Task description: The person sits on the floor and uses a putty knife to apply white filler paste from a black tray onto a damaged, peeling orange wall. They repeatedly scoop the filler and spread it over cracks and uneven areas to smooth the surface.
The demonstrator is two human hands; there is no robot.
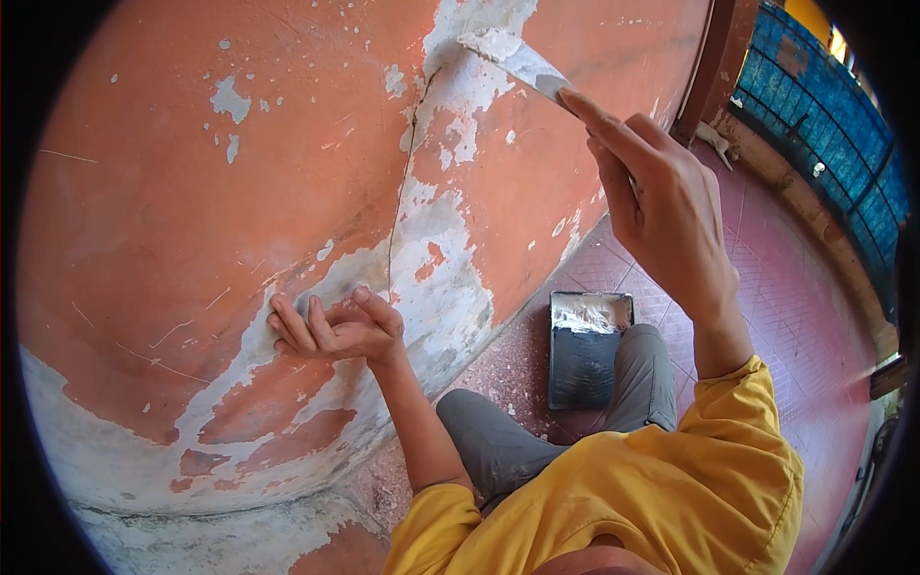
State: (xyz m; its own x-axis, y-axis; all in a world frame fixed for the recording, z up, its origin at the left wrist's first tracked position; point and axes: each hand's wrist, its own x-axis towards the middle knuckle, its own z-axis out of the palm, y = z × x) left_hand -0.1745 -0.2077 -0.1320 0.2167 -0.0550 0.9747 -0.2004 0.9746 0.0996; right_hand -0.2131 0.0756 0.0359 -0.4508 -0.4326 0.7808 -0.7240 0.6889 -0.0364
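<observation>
My right hand [661,196] is closed around the handle of a putty knife [532,69], its index finger laid along the blade. White filler sits on the blade's tip, which is up against or very near the orange wall [278,172] at the top of a long crack [410,153]. Bare whitish plaster shows on both sides of that crack. My left hand [337,326] is raised in front of the wall below the crack, palm up, with loosely curled fingers apart and nothing in it.
A black tray [582,369] with white filler at its far end stands on the floor by my knee. Paint flakes litter the reddish floor [503,379] along the wall. A blue-covered metal railing [815,120] runs along the right, and a small pale animal [714,142] lies near its base.
</observation>
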